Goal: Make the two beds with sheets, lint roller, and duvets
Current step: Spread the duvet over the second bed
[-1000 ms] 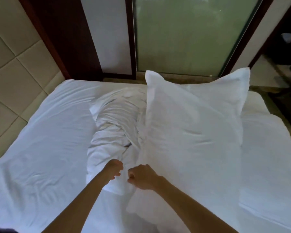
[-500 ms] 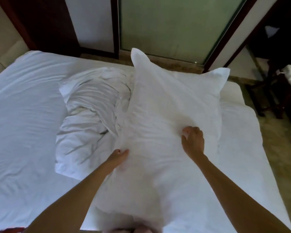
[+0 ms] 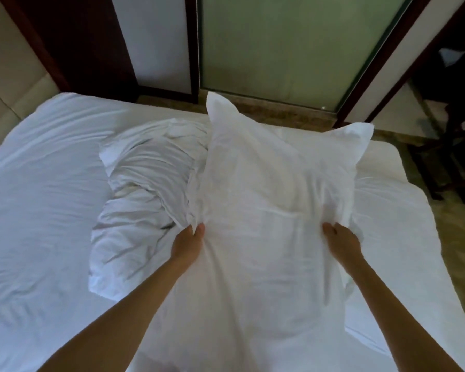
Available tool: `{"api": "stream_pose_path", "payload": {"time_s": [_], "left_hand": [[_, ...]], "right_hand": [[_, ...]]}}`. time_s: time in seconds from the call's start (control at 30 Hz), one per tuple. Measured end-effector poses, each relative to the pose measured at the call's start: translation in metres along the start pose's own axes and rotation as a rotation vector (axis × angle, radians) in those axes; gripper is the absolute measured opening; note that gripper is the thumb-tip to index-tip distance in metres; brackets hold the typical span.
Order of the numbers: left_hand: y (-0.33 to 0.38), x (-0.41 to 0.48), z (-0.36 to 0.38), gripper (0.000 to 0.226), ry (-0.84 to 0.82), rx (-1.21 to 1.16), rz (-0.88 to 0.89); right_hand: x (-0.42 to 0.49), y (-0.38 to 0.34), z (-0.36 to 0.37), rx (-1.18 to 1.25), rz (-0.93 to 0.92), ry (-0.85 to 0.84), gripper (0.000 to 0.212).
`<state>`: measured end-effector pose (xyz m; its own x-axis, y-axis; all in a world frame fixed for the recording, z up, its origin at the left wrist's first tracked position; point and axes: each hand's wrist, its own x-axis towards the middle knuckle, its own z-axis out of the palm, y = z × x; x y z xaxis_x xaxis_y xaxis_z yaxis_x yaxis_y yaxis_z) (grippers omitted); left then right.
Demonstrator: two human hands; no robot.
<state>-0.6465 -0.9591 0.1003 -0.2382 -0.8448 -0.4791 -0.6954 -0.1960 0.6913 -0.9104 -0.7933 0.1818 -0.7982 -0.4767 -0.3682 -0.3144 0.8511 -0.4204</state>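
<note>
A large white pillow (image 3: 274, 183) lies lengthwise on the bed, its two far corners pointing toward the window. My left hand (image 3: 187, 242) grips its left edge, fingers tucked under the fabric. On the opposite edge, my right hand (image 3: 340, 241) grips in the same way. A second, crumpled white pillow (image 3: 137, 194) lies just left of the first, touching it. Both rest on the bed's white sheet (image 3: 38, 183), which is wrinkled.
A frosted glass panel (image 3: 279, 44) in a dark wooden frame stands beyond the bed. A padded beige wall (image 3: 8, 63) is at the left. Dark furniture (image 3: 457, 146) stands on the tiled floor at the right, close to the bed's corner.
My hands have spread apart from the pillow's near middle to its two side edges and now grip it. The view has shifted slightly.
</note>
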Motion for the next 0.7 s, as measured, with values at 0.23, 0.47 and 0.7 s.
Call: {"api": "stream_pose_path", "payload": {"time_s": [0.23,0.47,0.7], "left_hand": [[-0.032,0.018,-0.129,0.052,0.310,-0.066,-0.002],[-0.105,0.031,-0.351,0.045,0.547,-0.118,0.044],[-0.186,0.078,-0.569,0.046,0.692,-0.041,0.028]], "right_hand": [[-0.051,-0.137,0.011,0.219,-0.313,-0.013,0.051],[-0.132,-0.330,0.116,0.402,-0.473,-0.112,0.047],[-0.210,-0.516,0.228,0.480,-0.541,-0.191,0.043]]}}
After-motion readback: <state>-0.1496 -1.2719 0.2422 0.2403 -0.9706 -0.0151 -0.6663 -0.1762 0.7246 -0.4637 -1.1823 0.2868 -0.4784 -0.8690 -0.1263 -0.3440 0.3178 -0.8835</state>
